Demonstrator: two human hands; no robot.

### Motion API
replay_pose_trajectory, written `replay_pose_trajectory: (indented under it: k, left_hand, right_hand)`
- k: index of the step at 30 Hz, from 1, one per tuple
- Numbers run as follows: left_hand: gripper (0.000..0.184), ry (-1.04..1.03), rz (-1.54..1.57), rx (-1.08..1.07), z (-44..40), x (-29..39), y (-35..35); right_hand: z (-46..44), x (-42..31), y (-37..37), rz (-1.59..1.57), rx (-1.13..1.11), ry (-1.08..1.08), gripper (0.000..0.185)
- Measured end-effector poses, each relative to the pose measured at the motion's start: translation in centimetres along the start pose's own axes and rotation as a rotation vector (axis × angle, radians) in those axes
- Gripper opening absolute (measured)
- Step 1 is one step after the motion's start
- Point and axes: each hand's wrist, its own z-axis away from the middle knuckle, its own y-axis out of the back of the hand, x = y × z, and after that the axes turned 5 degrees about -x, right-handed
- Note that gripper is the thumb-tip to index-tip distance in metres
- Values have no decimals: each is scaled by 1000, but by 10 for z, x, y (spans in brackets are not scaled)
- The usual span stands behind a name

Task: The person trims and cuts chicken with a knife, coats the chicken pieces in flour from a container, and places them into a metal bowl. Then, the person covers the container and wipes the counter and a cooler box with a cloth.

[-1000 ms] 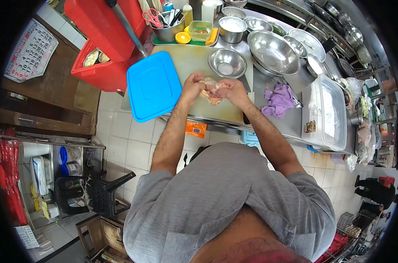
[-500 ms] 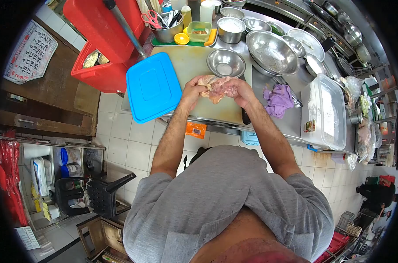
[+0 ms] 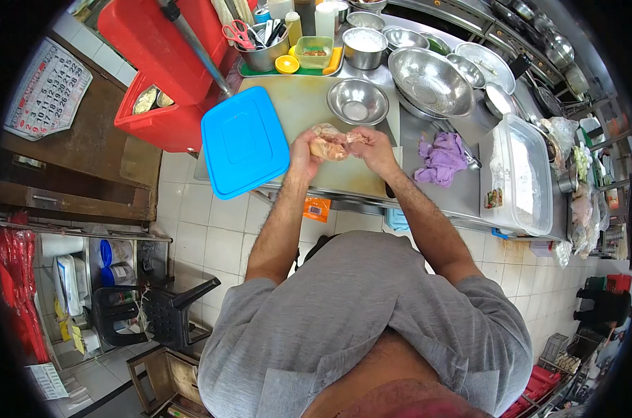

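Raw chicken meat [image 3: 328, 146], pale skin and pink flesh, is held above the light cutting board [image 3: 298, 97]. My left hand [image 3: 302, 156] is closed around its left side. With bent fingers, my right hand [image 3: 380, 152] pinches a thin strand at the right end. Just beyond the hands, a shiny metal bowl [image 3: 357, 102] sits on the board. A dark handle [image 3: 390, 190] shows at the board's front right, partly behind my right forearm.
Left of the board lies a blue lid [image 3: 245, 143]. A purple cloth [image 3: 441, 160], a large colander [image 3: 431, 82] and a plastic tub of white powder [image 3: 516, 174] stand to the right. Behind are a halved orange fruit [image 3: 287, 64] and a utensil pot [image 3: 263, 56].
The chicken was stretched between both hands and is now bunched toward the left one. My right hand has moved slightly and now pinches only a narrow end. More of the dark handle is covered.
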Motion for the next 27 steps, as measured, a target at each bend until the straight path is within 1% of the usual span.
replay_pose_trajectory:
  k: [2, 3, 5, 6, 8, 9, 11, 13, 14, 15, 16, 17, 18, 20, 22, 23, 24, 25, 26, 27]
  left_hand:
    - [30, -178, -333, 18, 14, 8, -19]
    - [30, -175, -333, 19, 17, 12, -25]
    - [29, -209, -752, 30, 22, 19, -31]
    - [29, -209, -751, 33, 20, 19, -29]
    - [27, -293, -895, -52, 11, 15, -25]
    - [27, -292, -893, -52, 8, 14, -23]
    - [19, -343, -1135, 84, 3, 11, -18]
    - [19, -364, -1187, 128, -1, 10, -12]
    - [18, -387, -1237, 170, -4, 9, -9]
    - [18, -386, -1237, 170, -9, 8, -3]
    - [19, -409, -1295, 284, -15, 8, 4]
    - [19, -431, -1351, 400, -20, 7, 11]
    - [19, -430, -1351, 399, -24, 9, 14]
    - [18, -399, -1376, 538, -29, 12, 20]
    - [18, -400, -1409, 576, -33, 17, 17]
    - [17, -399, -1442, 613, -35, 19, 16]
    - [17, -400, -1439, 614, -35, 22, 13]
    - [19, -282, -1477, 589, -34, 27, 10]
    - [23, -164, -1514, 560, -34, 29, 7]
    - [23, -166, -1517, 554, -31, 28, 2]
  right_hand:
    - [-2, 5, 3, 43, 36, 15, 21]
    - [-4, 7, 5, 45, 37, 19, 23]
    - [-11, 9, 7, 44, 30, 23, 25]
    - [-13, 4, 8, 93, 40, 10, 23]
    - [-13, -6, 10, 144, 51, -4, 22]
    - [-13, -13, 9, 194, 41, -2, 23]
    - [-12, -20, 7, 243, 33, 0, 24]
    - [-11, -22, 5, 477, 18, 133, 25]
    - [-9, -24, 5, 477, 18, 130, 25]
    - [-8, -27, 5, 532, -27, 167, 26]
    - [-6, -29, 4, 586, -71, 204, 26]
    - [-3, -31, 4, 586, -70, 202, 26]
    - [0, -34, 3, 588, -71, 207, 25]
    - [-1, -24, 4, 590, -72, 212, 24]
    - [-3, -8, 5, 142, 41, 92, 21]
    - [-4, -2, 9, 145, 39, 93, 21]
    - [0, -13, 9, 38, 51, 32, 22]
    - [2, -19, 10, -71, 65, -29, 23]
    - [1, -18, 10, -71, 68, -28, 23]
    - [0, -15, 12, -104, 66, -86, 24]
